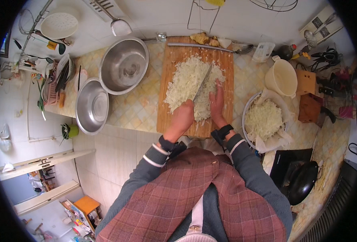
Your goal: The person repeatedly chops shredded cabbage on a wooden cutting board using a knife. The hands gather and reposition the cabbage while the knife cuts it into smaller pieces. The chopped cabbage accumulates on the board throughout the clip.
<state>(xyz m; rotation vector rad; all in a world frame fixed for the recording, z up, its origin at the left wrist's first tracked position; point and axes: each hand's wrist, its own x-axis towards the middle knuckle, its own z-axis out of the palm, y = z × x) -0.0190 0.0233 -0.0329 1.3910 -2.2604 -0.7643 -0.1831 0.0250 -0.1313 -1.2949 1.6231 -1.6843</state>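
Observation:
A kitchen knife stands edge-down in a heap of finely chopped pale vegetable, perhaps cabbage. Around its handle my left hand is closed in a fist; the blade points away from me, slanting right. My right hand lies just right of the blade, fingers stretched forward against the heap's right edge. Under all this is a wooden cutting board. Along its far end lie a long-handled metal spoon, ginger root and a small white piece.
Two steel basins stand left, the nearer overhanging the counter edge. At right, a cloth-lined basin holds shredded vegetable. Beyond it are a cream plastic pot and knife blocks. A black wok sits near my right elbow.

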